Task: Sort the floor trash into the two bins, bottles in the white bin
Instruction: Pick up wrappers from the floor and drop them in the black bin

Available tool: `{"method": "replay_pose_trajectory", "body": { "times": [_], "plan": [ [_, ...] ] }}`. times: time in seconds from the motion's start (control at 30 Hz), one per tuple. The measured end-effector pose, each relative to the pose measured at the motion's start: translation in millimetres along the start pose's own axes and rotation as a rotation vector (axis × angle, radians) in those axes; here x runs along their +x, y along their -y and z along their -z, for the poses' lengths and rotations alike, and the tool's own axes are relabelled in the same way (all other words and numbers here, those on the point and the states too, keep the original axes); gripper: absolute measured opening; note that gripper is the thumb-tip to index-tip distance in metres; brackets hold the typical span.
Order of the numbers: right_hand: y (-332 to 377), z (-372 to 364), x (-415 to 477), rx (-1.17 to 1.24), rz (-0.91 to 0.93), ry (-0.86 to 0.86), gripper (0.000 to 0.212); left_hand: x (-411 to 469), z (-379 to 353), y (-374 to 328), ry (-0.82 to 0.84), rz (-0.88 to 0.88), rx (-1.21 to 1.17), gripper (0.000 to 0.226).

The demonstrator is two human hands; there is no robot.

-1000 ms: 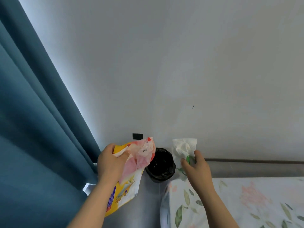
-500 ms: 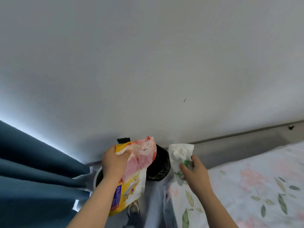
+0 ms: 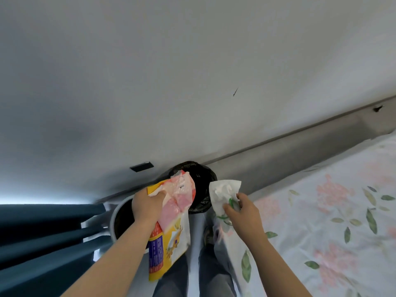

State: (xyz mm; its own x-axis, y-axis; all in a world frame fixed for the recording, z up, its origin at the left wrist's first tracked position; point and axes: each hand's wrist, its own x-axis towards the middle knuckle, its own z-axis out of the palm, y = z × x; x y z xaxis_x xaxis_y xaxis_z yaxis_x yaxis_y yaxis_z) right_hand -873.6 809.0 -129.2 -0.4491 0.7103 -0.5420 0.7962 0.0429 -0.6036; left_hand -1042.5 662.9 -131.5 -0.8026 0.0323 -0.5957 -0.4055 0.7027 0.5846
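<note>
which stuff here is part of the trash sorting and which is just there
Job: left hand gripping the yellow snack bag and pink wrapper; right hand pinching the white paper; black-lined bin; white bin.
Just there: blue curtain; floral bedsheet; wall.

Soft, rather dim daylight. A cold bright strip glows above the curtain point(image 3: 42, 243) at left, which itself sits deep in shade. The wall point(image 3: 192, 71) darkens to a grey shadow at lower left. The bed point(image 3: 321, 221) looks pale and slightly soft. The wide lens tilts the skirting point(image 3: 278, 151) and stretches the edges.
</note>
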Motion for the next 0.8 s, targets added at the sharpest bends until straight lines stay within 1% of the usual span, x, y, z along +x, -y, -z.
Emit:
{"method": "replay_pose_trajectory", "body": {
  "times": [0.13, 0.27, 0.37, 0.53, 0.63, 0.73, 0.8],
  "plan": [
    [-22, -18, 34, -0.009, -0.048, 0.06, 0.037, 34, -35, 21, -0.004, 0.124, 0.027, 0.022],
    [-46, -40, 70, -0.051, -0.084, 0.121, 0.046, 70, -72, 42, -0.013, 0.176, 0.059, 0.018],
    [-64, -59, 97, -0.112, -0.074, 0.154, 0.046, 100, -100, 58, -0.028, 0.202, 0.052, 0.023],
    [-96, -88, 133, -0.134, -0.087, 0.157, 0.043, 140, -146, 79, -0.028, 0.221, 0.029, 0.031],
    [-116, -105, 154, -0.129, -0.099, 0.154, 0.04, 166, -170, 91, -0.036, 0.22, -0.009, 0.031],
    [-134, -117, 172, -0.13, -0.109, 0.153, 0.038, 187, -188, 95, -0.105, 0.183, -0.066, 0.028],
    [-143, -123, 181, -0.116, -0.115, 0.144, 0.038, 195, -196, 92, -0.144, 0.125, -0.129, 0.025]
  ]
}}
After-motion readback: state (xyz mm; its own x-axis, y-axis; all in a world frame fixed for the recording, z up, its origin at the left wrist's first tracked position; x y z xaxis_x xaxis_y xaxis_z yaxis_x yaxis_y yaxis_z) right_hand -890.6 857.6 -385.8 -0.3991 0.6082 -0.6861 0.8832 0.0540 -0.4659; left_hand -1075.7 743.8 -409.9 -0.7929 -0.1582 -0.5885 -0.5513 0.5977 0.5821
